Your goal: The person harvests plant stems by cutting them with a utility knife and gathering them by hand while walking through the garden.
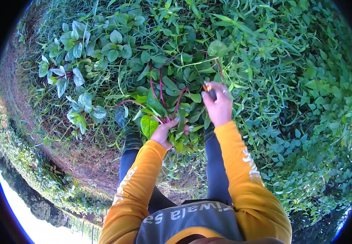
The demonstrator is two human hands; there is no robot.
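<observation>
My left hand (165, 131) is closed around a bunch of red-stemmed leafy greens (149, 126), which look like Malabar spinach. The long magenta stems fan out above the fist, while leaves hang below it. To the right, my right hand (218, 105) grips a small knife (209, 92) by its black and orange handle. Its thin blade points up and left into the foliage and is hard to make out. Just above that hand, a reddish stem (220, 70) with a broad leaf (217, 49) stands among the plants.
Dense green weeds and vines (273, 81) cover the ground ahead and to the right. More broad-leaved plants (78, 77) grow at the upper left. Dry brown soil (78, 156) runs along the left. My legs (218, 162) are planted apart behind the hands.
</observation>
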